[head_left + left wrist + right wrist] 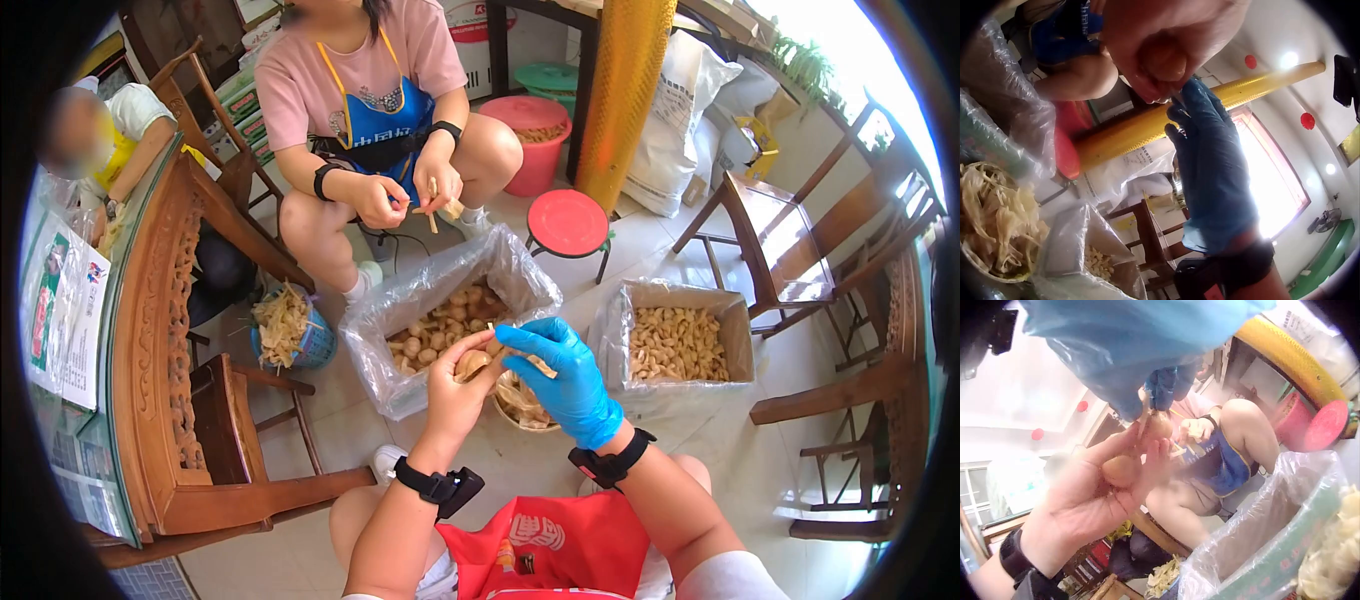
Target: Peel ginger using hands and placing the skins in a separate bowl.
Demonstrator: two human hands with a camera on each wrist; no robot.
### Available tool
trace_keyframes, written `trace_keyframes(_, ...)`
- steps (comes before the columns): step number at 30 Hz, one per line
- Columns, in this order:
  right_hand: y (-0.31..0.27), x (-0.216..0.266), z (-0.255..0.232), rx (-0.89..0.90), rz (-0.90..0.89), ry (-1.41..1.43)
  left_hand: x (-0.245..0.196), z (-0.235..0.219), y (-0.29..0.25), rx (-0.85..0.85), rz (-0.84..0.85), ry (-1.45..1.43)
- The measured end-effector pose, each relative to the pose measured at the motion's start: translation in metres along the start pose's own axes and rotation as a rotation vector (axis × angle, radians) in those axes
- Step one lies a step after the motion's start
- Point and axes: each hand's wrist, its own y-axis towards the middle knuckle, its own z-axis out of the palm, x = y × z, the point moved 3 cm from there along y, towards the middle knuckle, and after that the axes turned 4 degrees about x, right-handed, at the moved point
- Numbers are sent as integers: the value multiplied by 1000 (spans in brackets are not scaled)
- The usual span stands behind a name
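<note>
My bare left hand holds a round, pale tan bulb against the palm, out over the floor between the boxes. In the right wrist view this bulb lies in the curl of the fingers, and a second tan piece is held up at the fingertips. Blue-gloved, my right hand meets the left from the right side. Its thumb and fingers pinch the top of that second piece, where a thin pale strip stands up. Just below the hands is a round container of papery peelings.
A plastic-lined box of whole round bulbs lies ahead; another lined box of pale pieces stands right. A seated person works opposite, beside a blue basket of peelings. A red stool and wooden chairs stand around.
</note>
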Motion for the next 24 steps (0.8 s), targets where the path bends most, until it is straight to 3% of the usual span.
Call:
trace_keyframes(8,-3,-14,5,-155,85,60,3,2,-1,26,-61,-16)
trace_keyframes(12,-1,-25,0,-326,307,438,5,-5,1,-26,-44,73)
trace_keyframes(14,1,-28,-16,-400,427,555,4,-4,1,-66,-83,-67)
trace_keyframes(15,4,-29,-26,-490,375,537,3,-2,0,-56,-89,-70)
trace_keyframes(24,-3,-60,-120,-757,306,477,-1,-1,0,-48,-97,-141)
